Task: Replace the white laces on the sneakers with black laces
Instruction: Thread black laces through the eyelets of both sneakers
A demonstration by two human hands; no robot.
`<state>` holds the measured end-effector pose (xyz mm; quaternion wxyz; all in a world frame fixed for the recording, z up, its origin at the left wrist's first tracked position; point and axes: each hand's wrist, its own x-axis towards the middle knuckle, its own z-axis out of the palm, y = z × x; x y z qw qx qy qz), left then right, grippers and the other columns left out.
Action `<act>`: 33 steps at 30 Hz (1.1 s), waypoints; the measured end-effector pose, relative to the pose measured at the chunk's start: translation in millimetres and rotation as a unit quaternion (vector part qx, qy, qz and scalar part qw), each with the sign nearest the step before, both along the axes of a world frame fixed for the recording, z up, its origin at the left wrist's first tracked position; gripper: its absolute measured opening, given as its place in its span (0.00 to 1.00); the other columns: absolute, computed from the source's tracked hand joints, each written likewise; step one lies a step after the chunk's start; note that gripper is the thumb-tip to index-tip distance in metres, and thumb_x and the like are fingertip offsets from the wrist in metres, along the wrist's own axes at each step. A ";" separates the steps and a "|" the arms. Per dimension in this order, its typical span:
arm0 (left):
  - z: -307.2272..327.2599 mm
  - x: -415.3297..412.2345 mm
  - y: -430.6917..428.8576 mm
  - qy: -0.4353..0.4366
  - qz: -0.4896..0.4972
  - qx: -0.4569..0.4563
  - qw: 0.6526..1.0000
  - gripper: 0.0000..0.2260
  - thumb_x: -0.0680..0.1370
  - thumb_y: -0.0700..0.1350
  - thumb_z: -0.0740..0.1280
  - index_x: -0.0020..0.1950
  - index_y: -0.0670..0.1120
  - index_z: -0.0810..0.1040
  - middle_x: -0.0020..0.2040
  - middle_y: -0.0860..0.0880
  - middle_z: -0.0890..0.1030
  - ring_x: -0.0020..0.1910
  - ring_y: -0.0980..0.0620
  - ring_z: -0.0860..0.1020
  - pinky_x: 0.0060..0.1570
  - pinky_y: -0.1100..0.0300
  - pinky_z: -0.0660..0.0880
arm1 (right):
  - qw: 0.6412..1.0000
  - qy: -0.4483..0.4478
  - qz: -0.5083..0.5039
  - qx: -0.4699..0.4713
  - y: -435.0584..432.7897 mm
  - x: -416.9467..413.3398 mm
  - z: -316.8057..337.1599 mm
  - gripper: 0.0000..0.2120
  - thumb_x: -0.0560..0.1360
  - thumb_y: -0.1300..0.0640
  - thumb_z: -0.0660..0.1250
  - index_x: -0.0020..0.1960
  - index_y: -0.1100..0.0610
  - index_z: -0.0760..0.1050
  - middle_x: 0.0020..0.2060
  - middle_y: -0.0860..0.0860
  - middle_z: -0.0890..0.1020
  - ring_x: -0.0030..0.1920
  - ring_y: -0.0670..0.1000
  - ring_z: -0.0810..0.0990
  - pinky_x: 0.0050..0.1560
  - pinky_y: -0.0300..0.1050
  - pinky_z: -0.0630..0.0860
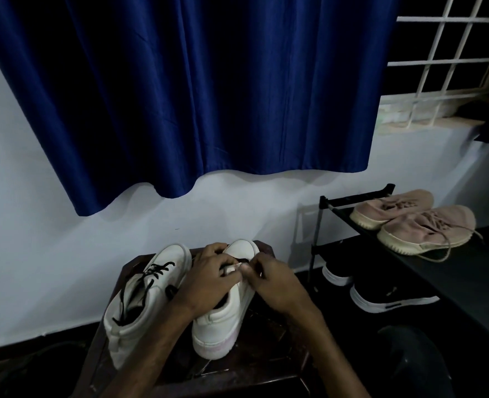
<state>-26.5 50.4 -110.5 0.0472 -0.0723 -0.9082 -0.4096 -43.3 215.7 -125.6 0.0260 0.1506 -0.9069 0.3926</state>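
From the head view, two white sneakers stood side by side on a small dark wooden counter (266, 369) at the lower centre of the frame, toes toward the pale wall (22, 225). The left sneaker (151, 300) already carried black laces (154, 271), with its loose ends trailing over the collar.

Both hands were gathered over the lacing area of the right sneaker (223, 326) and hid most of its top. The left hand (208, 280) lay across the shoe with fingers curled. The right hand (274, 280) met it from the other side. Between their fingertips they pinched a short bit of white lace (233, 268). How far that lace ran through the eyelets could not be told.

A deep blue curtain (208, 96) hung above, filling the upper frame, with a white window grille (453, 61) at the upper right. At the right stood a black shoe rack (352, 201), with pink shoes (415, 222) on its top shelf and black shoes (386, 297) with white soles below.
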 end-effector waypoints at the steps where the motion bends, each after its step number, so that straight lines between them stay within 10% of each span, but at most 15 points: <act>1: 1.0 1.1 0.6 0.002 0.000 0.002 1.000 0.21 0.65 0.59 0.64 0.50 0.49 0.83 0.58 0.60 0.68 0.64 0.59 0.69 0.62 0.65 0.63 | 0.999 0.037 0.003 0.002 -4.0 -0.5 -1.7 0.12 0.79 0.47 0.62 0.45 0.56 0.72 0.43 0.50 0.80 0.41 0.53 0.79 0.41 0.49 0.74; 10: -0.7 1.8 0.0 0.025 0.048 -0.019 0.998 0.26 0.58 0.63 0.60 0.53 0.54 0.74 0.54 0.60 0.73 0.56 0.59 0.71 0.58 0.59 0.70 | 0.963 -0.195 0.154 0.108 65.3 13.7 14.0 0.10 0.75 0.54 0.67 0.35 0.48 0.76 0.34 0.48 0.84 0.37 0.45 0.81 0.44 0.41 0.75; 14: 0.9 1.3 1.1 0.054 0.054 -0.073 0.994 0.33 0.59 0.65 0.58 0.61 0.52 0.71 0.57 0.59 0.71 0.59 0.56 0.69 0.58 0.60 0.68 | 0.989 -0.030 0.038 0.142 39.9 5.5 16.5 0.15 0.77 0.41 0.64 0.43 0.52 0.79 0.39 0.49 0.81 0.39 0.48 0.78 0.43 0.46 0.75; 21: 1.3 3.2 2.9 0.067 0.056 -0.080 0.993 0.35 0.60 0.66 0.58 0.63 0.51 0.71 0.59 0.57 0.73 0.61 0.54 0.70 0.59 0.63 0.66 | 0.993 0.073 0.021 0.090 3.0 7.8 6.7 0.07 0.79 0.48 0.63 0.48 0.52 0.74 0.47 0.51 0.82 0.47 0.55 0.80 0.40 0.47 0.72; 27: 0.9 2.1 3.4 0.058 0.063 -0.101 0.991 0.31 0.68 0.58 0.68 0.69 0.50 0.68 0.71 0.54 0.66 0.70 0.54 0.64 0.66 0.62 0.60 | 0.926 -0.220 0.166 0.256 57.5 13.4 22.8 0.09 0.75 0.52 0.68 0.36 0.49 0.78 0.38 0.50 0.85 0.39 0.45 0.81 0.49 0.44 0.77; 33: 5.1 7.1 5.2 0.038 0.076 -0.083 0.993 0.41 0.60 0.67 0.60 0.69 0.49 0.67 0.73 0.51 0.65 0.73 0.53 0.61 0.66 0.63 0.59 | 0.993 0.034 0.001 0.114 14.0 5.1 19.6 0.14 0.76 0.41 0.65 0.44 0.52 0.77 0.41 0.50 0.82 0.41 0.52 0.80 0.41 0.46 0.74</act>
